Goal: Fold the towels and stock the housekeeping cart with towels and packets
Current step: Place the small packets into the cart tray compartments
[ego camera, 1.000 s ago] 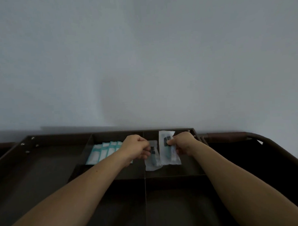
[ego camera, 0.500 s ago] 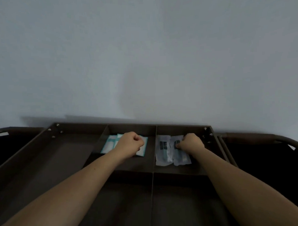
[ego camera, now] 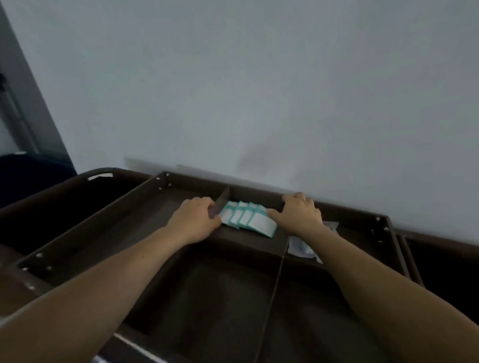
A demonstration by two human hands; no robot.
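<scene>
**Packets, far row of cart**

- Both grips are now at the middle far compartment of the cart [ego camera: 92, 226], one at each end of the fanned teal-and-white packets [ego camera: 248, 219].
- Left grip [ego camera: 196, 221]: sits at the left end of the fan, beside the short divider [ego camera: 221, 202]. The fingers are curled and partly hidden behind the divider. I cannot tell whether they pinch a packet or only rest there.
- Right grip [ego camera: 300, 214]: fingers loose and spread toward the far wall, holding nothing. The thumb lies against the right end of the fan.
- Clear packets [ego camera: 301, 250]: lie flat in the far right compartment with no hand on them, partly covered by the right forearm.

**Against the earlier frames**

- One second ago both grips hold the clear packets up over the far right compartment.
- Half a second ago the packets are down in it with the right grip on them, and the left is a fist over the teal ones.
- Since then the right grip has let go and crossed the divider to the teal compartment.
- The view has also swung left and tilted, bringing a door frame [ego camera: 12, 89] into sight.

**Judgement**

- The clear packets look stocked.
- The hands' position suggests the next step is squaring the teal fan into a neat stack.
- No towels are visible, so that part of the job looks open.
</scene>
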